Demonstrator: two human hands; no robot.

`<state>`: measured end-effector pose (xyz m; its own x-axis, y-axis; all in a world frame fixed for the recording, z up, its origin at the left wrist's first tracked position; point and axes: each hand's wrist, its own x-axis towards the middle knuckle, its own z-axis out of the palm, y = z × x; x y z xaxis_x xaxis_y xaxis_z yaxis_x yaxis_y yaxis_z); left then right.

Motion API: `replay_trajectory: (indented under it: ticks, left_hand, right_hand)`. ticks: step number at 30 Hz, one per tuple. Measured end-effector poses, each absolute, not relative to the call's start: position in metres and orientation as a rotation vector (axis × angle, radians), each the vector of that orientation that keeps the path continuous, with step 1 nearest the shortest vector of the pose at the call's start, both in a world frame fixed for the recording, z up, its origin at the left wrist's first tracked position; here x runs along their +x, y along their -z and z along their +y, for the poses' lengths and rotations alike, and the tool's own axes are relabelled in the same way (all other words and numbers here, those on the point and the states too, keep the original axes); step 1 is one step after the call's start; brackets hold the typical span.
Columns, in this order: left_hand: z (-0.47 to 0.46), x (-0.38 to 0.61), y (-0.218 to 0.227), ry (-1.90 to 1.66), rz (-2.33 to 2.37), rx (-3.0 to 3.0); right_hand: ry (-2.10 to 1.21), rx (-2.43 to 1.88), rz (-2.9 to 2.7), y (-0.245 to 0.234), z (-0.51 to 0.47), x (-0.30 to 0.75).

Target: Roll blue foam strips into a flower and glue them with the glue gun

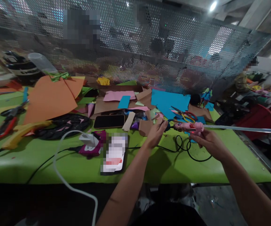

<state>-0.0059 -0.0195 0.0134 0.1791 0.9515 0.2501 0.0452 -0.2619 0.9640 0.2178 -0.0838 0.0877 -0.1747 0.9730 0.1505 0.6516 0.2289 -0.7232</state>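
My right hand (pixel 208 142) is closed around a pink hot glue gun (pixel 192 127), and a long clear glue stick (pixel 239 128) sticks out of its back toward the right. The gun's nozzle points left, at my left hand (pixel 156 133). That hand pinches a small dark blue piece (pixel 169 124) whose exact shape I cannot make out. Just beyond the gun lie scissors (pixel 188 117) with yellow and red handles. A blue sheet of paper (pixel 168 100) lies behind them, and a black cord (pixel 179 146) loops on the table under my hands.
Left of my arm lie a lit phone (pixel 115 153), a dark phone (pixel 109 121) and a purple power strip (pixel 90 147) with a white charger. Farther left are a yellow glue gun (pixel 20 133), red-handled pliers (pixel 7 124) and orange paper (pixel 52 100). A perforated metal screen (pixel 126 53) stands behind.
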Motion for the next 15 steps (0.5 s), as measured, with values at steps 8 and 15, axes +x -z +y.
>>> replay_trajectory:
  ticks: [8,15]
  left_hand:
    - [-0.0200,-0.0061,-0.0146,-1.220,0.986,1.547]
    - [-0.0203,-0.0057,-0.0141,-1.234,1.001,1.559]
  right_hand:
    - [-0.661,-1.483,-1.900,-0.0909,-0.0825,0.2162]
    - [-0.637,-1.498,-1.942,-0.0891,-0.0833,0.2197]
